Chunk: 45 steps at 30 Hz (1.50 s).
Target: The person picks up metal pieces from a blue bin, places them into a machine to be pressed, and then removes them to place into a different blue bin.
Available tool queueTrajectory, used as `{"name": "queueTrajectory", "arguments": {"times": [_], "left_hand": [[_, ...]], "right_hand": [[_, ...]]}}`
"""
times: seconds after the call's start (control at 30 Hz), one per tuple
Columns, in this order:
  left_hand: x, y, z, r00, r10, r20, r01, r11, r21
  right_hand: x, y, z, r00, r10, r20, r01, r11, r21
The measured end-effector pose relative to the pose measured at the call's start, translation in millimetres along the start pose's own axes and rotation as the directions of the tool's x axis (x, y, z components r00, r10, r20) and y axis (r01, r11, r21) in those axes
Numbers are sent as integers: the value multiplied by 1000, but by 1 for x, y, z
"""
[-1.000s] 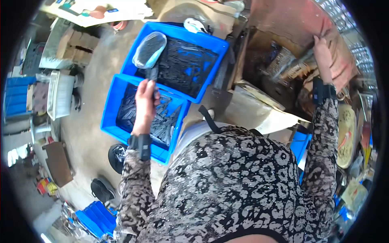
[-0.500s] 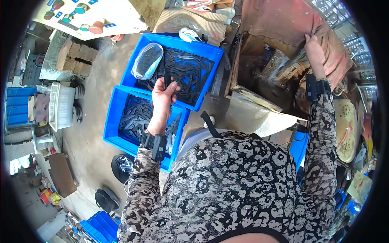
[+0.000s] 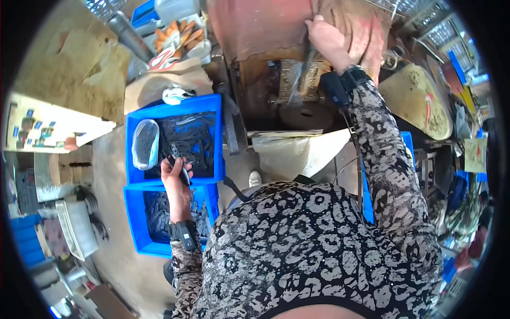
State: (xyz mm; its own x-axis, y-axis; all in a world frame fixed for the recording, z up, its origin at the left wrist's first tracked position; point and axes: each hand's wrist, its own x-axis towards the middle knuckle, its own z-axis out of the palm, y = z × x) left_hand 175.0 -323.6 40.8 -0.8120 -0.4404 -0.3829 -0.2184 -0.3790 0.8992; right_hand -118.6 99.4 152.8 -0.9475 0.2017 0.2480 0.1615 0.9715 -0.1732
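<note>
Since the earlier frames the view has swung round: both blue bins now sit further left and lower, and the left hand (image 3: 174, 171) has come back to the near edge of the upper blue crate (image 3: 175, 109), closed round a thin dark metal strip (image 3: 179, 169) that pokes out past the fingers toward the pile. So that strip is in the left hand, right over the crate's front wall where the two crates meet. Black wristband (image 3: 183, 234) on that arm, sitting over the lower blue crate (image 3: 134, 223).

Right hand (image 3: 328, 37) is up at the top, fingers curled over the edge of a rusty reddish metal machine (image 3: 265, 32). Looks like it's gripping something thin that hangs down, but I honestly can't tell what it is. A black wrist device (image 3: 340, 85) on that arm too.

Upper crate is full of dark flat metal strips (image 3: 194, 138), with a clear plastic bag (image 3: 145, 143) of dark bits lying at its left end and a white rag (image 3: 175, 94) on the back rim. Lower crate holds more dark pieces.

Between the crates and the machine there's a pale flat slab (image 3: 297, 151) sticking out at waist level. Off to the right a round yellowish perforated metal disc (image 3: 417, 101). Far left, a cardboard box (image 3: 42, 127) and some pale trays (image 3: 74, 226) on the concrete floor (image 3: 109, 159).
</note>
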Motion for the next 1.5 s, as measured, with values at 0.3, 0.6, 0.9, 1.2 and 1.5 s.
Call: {"name": "queueTrajectory", "arguments": {"times": [0.3, 0.6, 0.9, 1.2, 1.5], "left_hand": [[7, -4, 27, 994, -37, 104, 16, 981, 193], [17, -23, 41, 944, 185, 273, -313, 765, 563], [-44, 15, 112, 913, -67, 403, 95, 994, -50], [-41, 18, 126, 891, -189, 412, 161, 982, 101], [-41, 9, 173, 862, -23, 507, -125, 958, 258]], "right_hand": [[-6, -6, -10, 1000, 20, -2, -20, 999, 42], [-7, -4, -20, 1000, -1, 1, 1, 999, 53], [-4, -2, -37, 1000, -19, 15, 18, 998, 61], [-5, 5, -33, 996, -78, -39, 81, 993, 88], [-4, 10, -44, 995, -87, -54, 89, 996, 29]]}}
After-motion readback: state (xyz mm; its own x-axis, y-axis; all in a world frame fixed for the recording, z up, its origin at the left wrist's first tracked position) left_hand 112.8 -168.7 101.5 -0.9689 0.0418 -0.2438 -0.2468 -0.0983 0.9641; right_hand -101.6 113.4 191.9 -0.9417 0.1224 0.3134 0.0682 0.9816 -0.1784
